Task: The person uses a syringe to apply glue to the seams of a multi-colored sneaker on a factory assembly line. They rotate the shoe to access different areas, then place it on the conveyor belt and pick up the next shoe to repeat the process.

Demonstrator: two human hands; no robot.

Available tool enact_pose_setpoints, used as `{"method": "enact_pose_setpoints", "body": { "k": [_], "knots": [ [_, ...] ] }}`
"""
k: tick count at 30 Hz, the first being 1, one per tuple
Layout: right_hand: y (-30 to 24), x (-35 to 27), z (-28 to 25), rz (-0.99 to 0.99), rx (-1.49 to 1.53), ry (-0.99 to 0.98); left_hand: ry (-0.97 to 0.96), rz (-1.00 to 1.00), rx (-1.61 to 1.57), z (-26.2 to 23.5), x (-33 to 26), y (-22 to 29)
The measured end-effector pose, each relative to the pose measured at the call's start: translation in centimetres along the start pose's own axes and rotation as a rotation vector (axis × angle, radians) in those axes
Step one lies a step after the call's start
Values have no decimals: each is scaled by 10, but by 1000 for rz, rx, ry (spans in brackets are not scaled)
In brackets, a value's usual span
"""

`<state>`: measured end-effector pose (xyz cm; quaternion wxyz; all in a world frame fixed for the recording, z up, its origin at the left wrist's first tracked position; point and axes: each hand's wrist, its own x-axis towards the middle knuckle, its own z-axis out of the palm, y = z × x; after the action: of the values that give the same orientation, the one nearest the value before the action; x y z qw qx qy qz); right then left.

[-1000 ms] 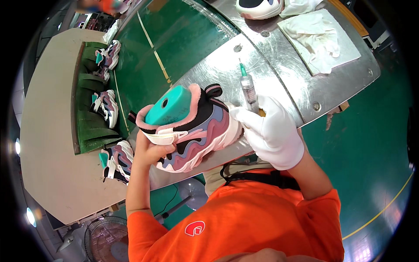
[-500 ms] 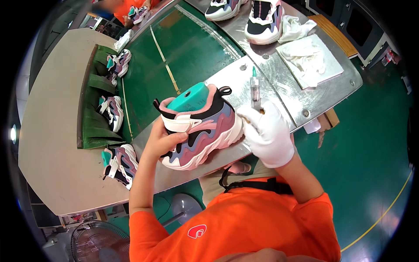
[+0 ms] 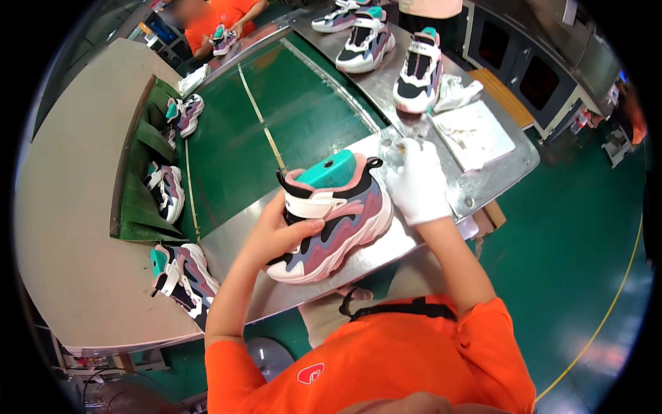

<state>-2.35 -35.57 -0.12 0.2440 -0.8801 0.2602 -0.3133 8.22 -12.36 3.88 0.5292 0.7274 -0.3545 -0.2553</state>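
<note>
My bare left hand (image 3: 276, 234) grips the toe end of a pink, purple and grey sneaker (image 3: 345, 217) and holds it tilted on the near edge of the metal table (image 3: 234, 238). A teal last (image 3: 331, 169) fills the shoe. My right hand (image 3: 417, 183), in a white glove, is just past the sneaker's heel. Its fingers are curled on the near end of a thin clear tube (image 3: 419, 130) lying on the metal. The tube is blurred.
White cloths (image 3: 476, 131) lie to the right of the tube. Three sneakers (image 3: 415, 76) stand further back on the metal. A green conveyor belt (image 3: 289, 117) runs to the left, with more sneakers (image 3: 169, 190) on a green rack beside it. Another person (image 3: 221, 21) works at the far end.
My right hand left the sneaker's heel and reached forward to the tube. The left hand has turned the sneaker a little, and my head has tipped so more of the far table shows.
</note>
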Motion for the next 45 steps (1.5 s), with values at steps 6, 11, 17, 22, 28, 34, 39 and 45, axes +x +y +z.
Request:
{"method": "enact_pose_setpoints", "body": {
  "k": [6, 11, 17, 22, 28, 34, 39, 45],
  "knots": [
    [46, -1, -23, 251, 497, -28, 310, 89, 14, -32, 34, -2],
    [62, -12, -22, 210, 357, 52, 661, 175, 400, -130, 104, -38],
    [65, -11, -21, 13, 316, 101, 1052, -149, 854, -236, 153, -106],
    [81, -18, -24, 407, 625, -35, 825, 390, 1527, -120, 269, -37],
    [71, -7, -26, 426, 570, -125, 247, 77, 913, -13, 435, -30],
    [59, 3, -40, 320, 510, -135, 370, -115, 838, 5, 371, -20],
    [62, -5, -30, 115, 441, -83, 408, -185, 910, 1, 157, 9],
    [62, -11, -27, 89, 373, 10, 712, -396, 570, 55, -19, 3]
  ]
}}
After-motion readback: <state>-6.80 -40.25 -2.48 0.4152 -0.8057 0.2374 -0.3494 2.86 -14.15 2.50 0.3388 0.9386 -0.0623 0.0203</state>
